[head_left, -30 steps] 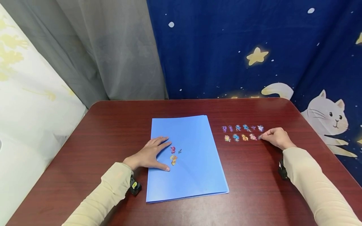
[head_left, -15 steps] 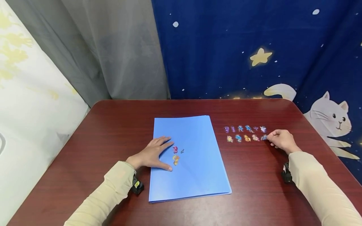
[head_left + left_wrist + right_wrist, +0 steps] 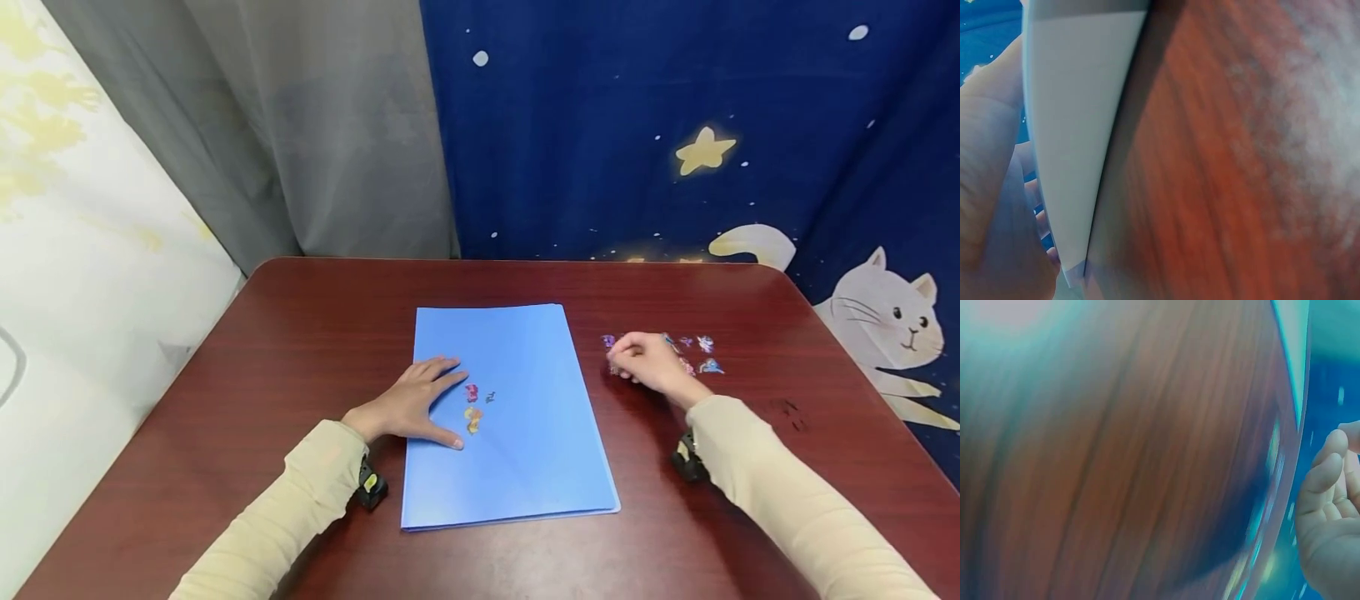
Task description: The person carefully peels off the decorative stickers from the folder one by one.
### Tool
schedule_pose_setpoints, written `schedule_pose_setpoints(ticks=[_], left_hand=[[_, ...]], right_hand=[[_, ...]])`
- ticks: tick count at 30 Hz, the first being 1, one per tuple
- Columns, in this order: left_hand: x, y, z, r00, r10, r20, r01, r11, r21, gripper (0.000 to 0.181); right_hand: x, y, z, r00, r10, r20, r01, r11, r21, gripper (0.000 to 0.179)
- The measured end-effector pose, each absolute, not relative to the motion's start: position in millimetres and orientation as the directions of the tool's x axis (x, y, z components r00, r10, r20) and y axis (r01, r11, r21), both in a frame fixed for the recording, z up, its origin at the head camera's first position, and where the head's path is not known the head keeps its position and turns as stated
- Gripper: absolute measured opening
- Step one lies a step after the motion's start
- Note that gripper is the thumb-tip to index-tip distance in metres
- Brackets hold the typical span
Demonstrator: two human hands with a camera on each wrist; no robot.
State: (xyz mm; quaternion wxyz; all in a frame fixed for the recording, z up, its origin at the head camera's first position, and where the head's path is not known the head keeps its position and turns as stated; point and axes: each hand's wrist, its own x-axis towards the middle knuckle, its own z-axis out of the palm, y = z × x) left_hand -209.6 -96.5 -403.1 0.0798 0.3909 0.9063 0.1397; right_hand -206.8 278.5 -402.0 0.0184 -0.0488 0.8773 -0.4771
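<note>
My left hand [image 3: 408,404] rests spread on the blue folder [image 3: 525,467], near its left edge. Beside its fingers lie a pink cartoon pony sticker [image 3: 472,392], an orange-yellow one [image 3: 473,419] and a small grey one [image 3: 491,397]. Over the left part of two rows of small stickers hovers my right hand [image 3: 648,360], fingers loosely curled, with nothing plainly seen between them. It hides several stickers. Still showing are a purple sticker [image 3: 608,341] at the row's left and, at the right, a white one [image 3: 705,343] and a blue one [image 3: 710,366].
Both lie on a dark red-brown wooden table [image 3: 330,333], whose far edge meets a grey curtain [image 3: 352,167] and a blue one [image 3: 570,150]. Faint dark marks [image 3: 791,414] show on the tabletop right of the right forearm.
My right hand has let go of the blue sticker at the lower row's right end and moved left across the rows. The left hand keeps its place on the folder. The head view has shifted slightly.
</note>
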Motion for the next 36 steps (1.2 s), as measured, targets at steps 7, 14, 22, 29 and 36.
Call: schedule_pose_setpoints(ticks=[7, 14, 22, 29, 36], left_hand=[[-211, -95, -404, -0.676, 0.736, -0.030, 0.692, 0.649, 0.316, 0.098], [-211, -91, -404, -0.680, 0.732, -0.038, 0.687, 0.655, 0.314, 0.099], [-210, -90, -406, -0.685, 0.726, -0.066, 0.676, 0.666, 0.315, 0.099], [-210, -92, -406, -0.681, 0.731, -0.051, 0.685, 0.660, 0.308, 0.099], [-209, -97, -405, -0.683, 0.729, -0.044, 0.683, 0.659, 0.316, 0.098]], right_hand=[[-212, 212, -403, -0.963, -0.267, 0.043, -0.164, 0.448, -0.879, 0.009], [-209, 169, -403, -0.875, -0.483, 0.031, -0.274, 0.442, -0.854, 0.012], [-213, 145, -402, -0.852, -0.523, 0.009, -0.330, 0.524, -0.786, 0.007], [-215, 133, -405, -0.845, -0.530, 0.067, -0.441, 0.622, -0.647, 0.004], [-215, 120, -398, -0.841, -0.540, 0.033, -0.465, 0.692, -0.552, 0.005]])
